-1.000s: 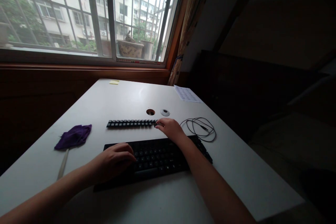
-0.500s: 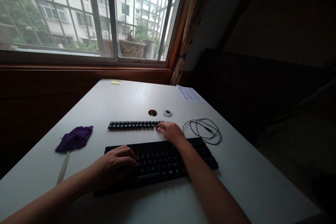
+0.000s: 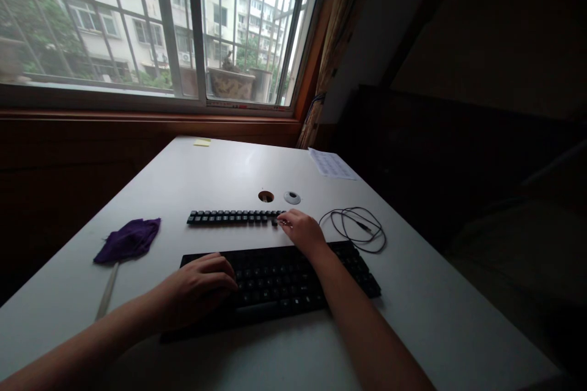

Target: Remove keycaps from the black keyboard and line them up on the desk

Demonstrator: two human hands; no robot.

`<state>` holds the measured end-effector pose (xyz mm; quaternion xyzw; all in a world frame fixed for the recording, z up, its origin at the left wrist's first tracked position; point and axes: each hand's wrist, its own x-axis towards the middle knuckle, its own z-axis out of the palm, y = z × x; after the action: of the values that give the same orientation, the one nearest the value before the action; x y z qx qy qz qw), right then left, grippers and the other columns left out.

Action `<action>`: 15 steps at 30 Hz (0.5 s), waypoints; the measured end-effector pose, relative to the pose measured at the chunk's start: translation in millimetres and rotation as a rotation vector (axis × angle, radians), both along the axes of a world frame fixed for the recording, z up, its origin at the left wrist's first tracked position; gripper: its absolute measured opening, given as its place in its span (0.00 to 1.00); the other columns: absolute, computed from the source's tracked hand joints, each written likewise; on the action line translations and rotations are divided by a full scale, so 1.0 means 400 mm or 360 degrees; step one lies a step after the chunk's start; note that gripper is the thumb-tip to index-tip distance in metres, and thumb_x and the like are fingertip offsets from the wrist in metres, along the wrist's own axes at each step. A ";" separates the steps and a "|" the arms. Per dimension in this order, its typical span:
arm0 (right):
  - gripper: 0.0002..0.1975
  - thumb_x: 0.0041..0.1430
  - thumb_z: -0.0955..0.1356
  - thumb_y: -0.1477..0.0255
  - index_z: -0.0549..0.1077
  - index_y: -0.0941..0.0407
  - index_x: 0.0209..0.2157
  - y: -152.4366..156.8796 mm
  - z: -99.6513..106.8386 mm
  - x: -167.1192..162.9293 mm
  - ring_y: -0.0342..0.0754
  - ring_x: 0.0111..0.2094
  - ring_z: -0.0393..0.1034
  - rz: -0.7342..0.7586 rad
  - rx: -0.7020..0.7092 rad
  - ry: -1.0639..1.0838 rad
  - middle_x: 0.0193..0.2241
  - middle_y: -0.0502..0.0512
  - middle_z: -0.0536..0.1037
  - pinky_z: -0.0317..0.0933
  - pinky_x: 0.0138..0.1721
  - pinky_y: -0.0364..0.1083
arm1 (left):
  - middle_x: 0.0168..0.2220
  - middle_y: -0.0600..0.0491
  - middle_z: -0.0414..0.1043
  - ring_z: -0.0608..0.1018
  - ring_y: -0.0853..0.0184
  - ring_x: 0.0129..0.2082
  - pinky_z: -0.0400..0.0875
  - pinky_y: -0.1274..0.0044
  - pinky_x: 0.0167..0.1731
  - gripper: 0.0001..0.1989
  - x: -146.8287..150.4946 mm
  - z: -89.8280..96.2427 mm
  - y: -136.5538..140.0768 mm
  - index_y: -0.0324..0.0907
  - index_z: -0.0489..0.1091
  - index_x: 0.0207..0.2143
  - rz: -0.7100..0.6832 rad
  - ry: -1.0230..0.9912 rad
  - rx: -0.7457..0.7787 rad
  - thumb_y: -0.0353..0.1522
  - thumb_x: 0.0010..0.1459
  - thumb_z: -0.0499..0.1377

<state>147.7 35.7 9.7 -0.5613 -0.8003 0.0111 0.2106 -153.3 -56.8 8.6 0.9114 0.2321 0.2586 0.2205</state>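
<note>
A black keyboard (image 3: 275,286) lies across the near part of the table. My left hand (image 3: 208,284) rests on its left side, palm down, fingers loosely bent over the keys; my thumb is hidden. Beyond the keyboard, loose black keycaps (image 3: 229,217) stand in two rows. My right hand (image 3: 301,231) is at the right end of these rows, its thumb and fingers pinched together. A small shiny bit shows at the fingertips, too small to name. One dark keycap (image 3: 274,222) sits right beside those fingertips.
A purple cloth (image 3: 128,240) lies at left by a pale flat stick (image 3: 107,293). At right is a coiled black cable (image 3: 362,226). Farther back are a round table hole (image 3: 266,197), a grey ring-shaped cover (image 3: 292,197), a printed sheet (image 3: 332,165) and a yellow note (image 3: 202,142).
My right hand has shifted slightly right, and a small gap now shows between its fingertips and the end keycap. My left hand stays on the keyboard. The view has shifted a little.
</note>
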 end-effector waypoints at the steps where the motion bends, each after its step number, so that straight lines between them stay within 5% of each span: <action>1: 0.08 0.63 0.67 0.69 0.78 0.48 0.42 -0.003 0.002 0.001 0.47 0.39 0.75 -0.0003 0.0008 -0.0016 0.41 0.49 0.80 0.65 0.42 0.43 | 0.41 0.48 0.71 0.75 0.66 0.39 0.71 0.76 0.38 0.10 0.000 -0.001 0.000 0.43 0.73 0.43 0.0002 0.0002 -0.0001 0.26 0.66 0.53; 15: 0.14 0.64 0.65 0.68 0.76 0.45 0.49 -0.013 0.005 -0.012 0.48 0.43 0.74 0.0071 -0.0110 -0.0207 0.47 0.48 0.78 0.66 0.44 0.45 | 0.41 0.49 0.71 0.74 0.66 0.39 0.70 0.76 0.38 0.10 -0.001 0.005 -0.001 0.44 0.73 0.43 0.0003 0.0029 -0.0016 0.26 0.66 0.53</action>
<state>142.8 30.4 11.5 -0.5497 -0.8238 0.0069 0.1383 -153.5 -57.0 10.5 0.9124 0.2364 0.2492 0.2227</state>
